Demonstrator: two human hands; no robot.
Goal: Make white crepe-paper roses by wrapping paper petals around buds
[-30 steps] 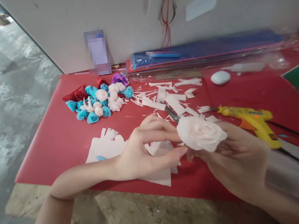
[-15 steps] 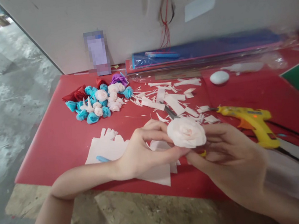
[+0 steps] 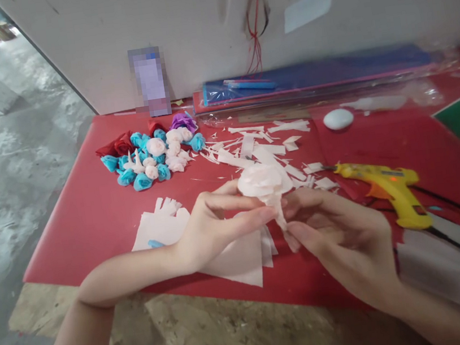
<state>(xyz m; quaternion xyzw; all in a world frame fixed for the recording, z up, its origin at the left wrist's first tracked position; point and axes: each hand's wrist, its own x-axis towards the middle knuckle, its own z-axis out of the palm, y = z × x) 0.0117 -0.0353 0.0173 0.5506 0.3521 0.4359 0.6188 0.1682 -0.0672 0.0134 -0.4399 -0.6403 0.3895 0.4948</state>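
Soft, diffuse light is strongest at the far left, where the concrete floor carries pale glare, and fades rightward, leaving the wall grey and its far right corner murky. Highlights glint on the clear plastic wrap, while the white flower looks washed out and slightly soft. At near right the right forearm blurs into dimness; coarse pixelation masks an upright object at the far side.

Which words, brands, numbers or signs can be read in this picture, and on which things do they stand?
No text is readable.
Yellow glue gun: any marking is too small and blurred.
Paper on the wall: no letters distinguishable.
Pixelated purple object: nothing legible.
White flower in the hands: no lettering visible.
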